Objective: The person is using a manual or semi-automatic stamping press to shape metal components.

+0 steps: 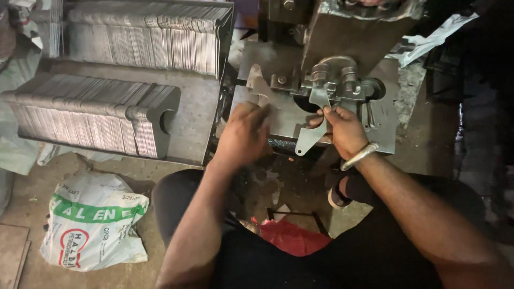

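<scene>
My right hand (344, 130) grips a flat grey metal plate (315, 119) with a rounded lower end, its upper end pushed under the die of a press machine (334, 80). A metal bangle sits on that wrist. My left hand (243, 134) rests on the press bed (278, 115), fingers curled over another flat cut metal plate (257, 85) that lies at the bed's left side. Whether the left hand grips that plate firmly is unclear.
Two long rows of stacked identical metal plates (96, 118) (144, 37) lie on a steel tray (195, 107) at left. A white and green printed sack (93, 225) lies on the floor. A red cloth (294, 238) sits between my legs. Dark machinery stands at right.
</scene>
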